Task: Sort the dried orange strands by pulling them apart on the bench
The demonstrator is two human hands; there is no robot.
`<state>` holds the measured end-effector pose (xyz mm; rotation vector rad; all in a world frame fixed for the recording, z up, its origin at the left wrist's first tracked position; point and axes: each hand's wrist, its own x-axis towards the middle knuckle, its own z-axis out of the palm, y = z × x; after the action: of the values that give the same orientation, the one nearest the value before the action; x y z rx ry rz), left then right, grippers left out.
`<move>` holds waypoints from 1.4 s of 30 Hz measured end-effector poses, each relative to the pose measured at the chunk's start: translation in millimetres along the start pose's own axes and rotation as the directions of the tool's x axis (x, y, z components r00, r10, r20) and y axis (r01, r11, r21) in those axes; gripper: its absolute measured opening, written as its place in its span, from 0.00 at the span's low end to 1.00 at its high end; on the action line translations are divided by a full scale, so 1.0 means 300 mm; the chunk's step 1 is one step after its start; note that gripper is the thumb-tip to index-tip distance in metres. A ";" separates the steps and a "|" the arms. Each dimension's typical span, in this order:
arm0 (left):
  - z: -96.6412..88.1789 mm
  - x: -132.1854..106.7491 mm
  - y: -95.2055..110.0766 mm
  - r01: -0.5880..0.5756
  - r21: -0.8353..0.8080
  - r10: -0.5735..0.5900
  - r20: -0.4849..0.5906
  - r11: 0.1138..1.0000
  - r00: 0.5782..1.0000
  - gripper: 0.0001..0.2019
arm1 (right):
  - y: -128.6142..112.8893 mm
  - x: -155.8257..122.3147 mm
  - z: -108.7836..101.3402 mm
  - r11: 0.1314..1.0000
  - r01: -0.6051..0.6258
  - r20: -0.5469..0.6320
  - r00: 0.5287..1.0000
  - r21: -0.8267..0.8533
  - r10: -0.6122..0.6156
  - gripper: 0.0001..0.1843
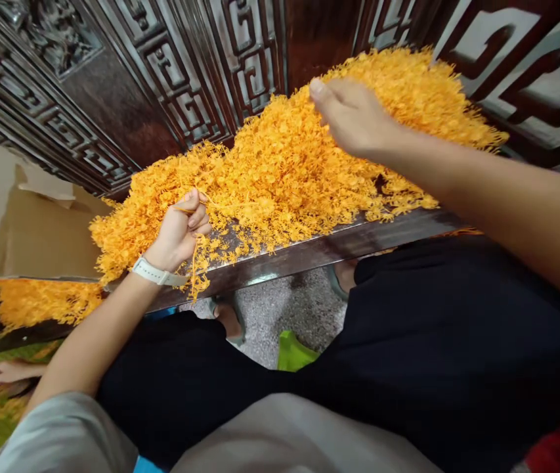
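A long heap of orange-yellow artificial flower sprigs point(284, 164) lies on a dark wooden bench point(289, 256). My left hand point(184, 226), with a white watch band point(154, 270) at the wrist, is closed around thin orange stems at the near left of the heap. A few small flowers on a strand point(199, 269) dangle below its fingers. Over the right part of the heap is my right hand point(353, 121), slightly blurred. Its thumb points up and left and the fingers curl under; what they hold, if anything, is hidden.
Carved dark wood panels point(176, 66) rise behind the bench. A cardboard box point(48, 230) stands at the left, with more orange sprigs point(48, 302) beside it. Another person's hand point(6, 374) is at the lower left edge. Something bright green point(294, 353) sits on the speckled floor point(280, 305).
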<state>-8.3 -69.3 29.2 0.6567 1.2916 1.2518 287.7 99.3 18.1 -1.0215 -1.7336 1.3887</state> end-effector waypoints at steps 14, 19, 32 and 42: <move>0.073 0.037 -0.036 -0.223 0.111 0.231 -0.061 0.968 0.971 0.14 | -0.123 -0.155 0.290 0.736 -0.467 0.521 0.834 0.490 0.182 0.16; 0.037 0.063 -0.034 -0.215 0.138 0.230 -0.106 0.967 0.967 0.14 | -0.100 -0.162 0.285 0.759 -0.450 0.448 0.863 0.471 0.234 0.18; 0.119 -0.001 -0.068 -0.149 0.173 0.155 -0.025 0.974 0.988 0.13 | -0.076 -0.147 0.317 0.795 -0.351 0.211 0.936 0.495 0.281 0.30; 0.161 -0.060 -0.106 -0.130 0.284 0.088 0.154 0.950 0.984 0.12 | -0.033 -0.044 0.223 0.958 -0.032 -0.234 0.967 0.285 0.102 0.28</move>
<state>49.7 -81.6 17.5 1.0235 1.3503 1.0888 233.6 56.7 14.3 -1.0519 -1.2917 1.4332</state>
